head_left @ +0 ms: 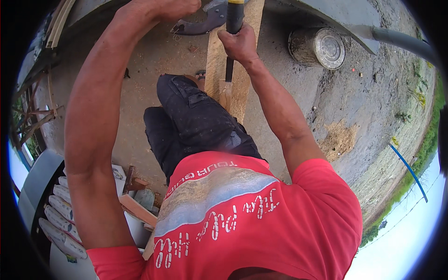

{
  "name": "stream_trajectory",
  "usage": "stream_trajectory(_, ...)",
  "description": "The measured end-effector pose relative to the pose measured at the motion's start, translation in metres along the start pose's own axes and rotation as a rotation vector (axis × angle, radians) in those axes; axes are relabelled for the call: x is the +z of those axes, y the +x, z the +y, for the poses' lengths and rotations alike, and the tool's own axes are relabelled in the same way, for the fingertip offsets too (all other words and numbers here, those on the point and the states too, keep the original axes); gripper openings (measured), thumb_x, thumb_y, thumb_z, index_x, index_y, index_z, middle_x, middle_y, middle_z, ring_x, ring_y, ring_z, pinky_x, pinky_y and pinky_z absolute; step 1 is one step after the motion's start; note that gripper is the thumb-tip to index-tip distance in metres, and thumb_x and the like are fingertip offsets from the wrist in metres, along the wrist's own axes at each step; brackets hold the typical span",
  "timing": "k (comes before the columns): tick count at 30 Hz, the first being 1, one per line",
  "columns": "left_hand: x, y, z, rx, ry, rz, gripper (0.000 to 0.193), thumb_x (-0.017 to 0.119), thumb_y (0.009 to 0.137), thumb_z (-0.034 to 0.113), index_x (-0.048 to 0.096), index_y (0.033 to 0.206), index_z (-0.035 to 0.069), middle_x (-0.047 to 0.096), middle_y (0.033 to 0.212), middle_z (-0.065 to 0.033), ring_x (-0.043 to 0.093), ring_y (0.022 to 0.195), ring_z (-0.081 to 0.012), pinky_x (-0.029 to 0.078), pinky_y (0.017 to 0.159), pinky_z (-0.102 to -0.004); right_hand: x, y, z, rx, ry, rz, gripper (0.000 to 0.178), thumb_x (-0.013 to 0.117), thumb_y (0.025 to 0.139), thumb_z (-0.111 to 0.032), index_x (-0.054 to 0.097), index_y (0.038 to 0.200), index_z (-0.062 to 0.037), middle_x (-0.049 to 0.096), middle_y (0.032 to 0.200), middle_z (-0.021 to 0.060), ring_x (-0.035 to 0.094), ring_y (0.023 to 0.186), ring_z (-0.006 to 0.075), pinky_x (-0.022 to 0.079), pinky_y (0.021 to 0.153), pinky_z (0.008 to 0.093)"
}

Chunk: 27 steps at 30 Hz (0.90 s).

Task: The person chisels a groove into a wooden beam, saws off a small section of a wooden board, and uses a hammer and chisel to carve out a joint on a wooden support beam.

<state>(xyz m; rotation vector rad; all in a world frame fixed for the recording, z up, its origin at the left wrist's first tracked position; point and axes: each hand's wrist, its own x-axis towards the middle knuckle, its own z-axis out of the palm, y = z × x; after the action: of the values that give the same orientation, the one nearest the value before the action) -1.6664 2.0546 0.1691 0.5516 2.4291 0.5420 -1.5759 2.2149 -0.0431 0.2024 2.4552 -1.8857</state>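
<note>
My right hand is closed around a chisel with a thick dark handle and a yellow band at its end. Its narrow dark shank points down to a pale notch-like patch on a wooden board that runs up beside my legs. At the top edge, my left hand is curled closed and partly cut off; whatever it may hold is out of sight. Between my hands and partly behind the board lies a dark brown curved piece, possibly a saw handle.
A mud-stained bucket lies on its side at the right, near a thick grey pipe. Sawdust is heaped on the rough ground. Stacked white packages and timber offcuts stand at the lower left. Scrap wood leans farther left.
</note>
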Motion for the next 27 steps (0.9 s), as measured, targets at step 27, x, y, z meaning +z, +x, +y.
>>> stream_trajectory(27,0.009,-0.018,0.008,-0.232,0.104,0.186,0.029,0.065,0.075,0.012,0.064,0.101,-0.002,0.067,0.095,-0.0249,0.064,0.091,-0.0417,0.050,0.078,-0.0473,0.000,-0.007,-0.006,0.025,-0.084,0.004,0.023,0.068,0.072,-0.017,0.059,0.081,0.0030,0.063,0.064,0.0145,0.065,0.060,0.0210,0.052,0.061,0.0366)
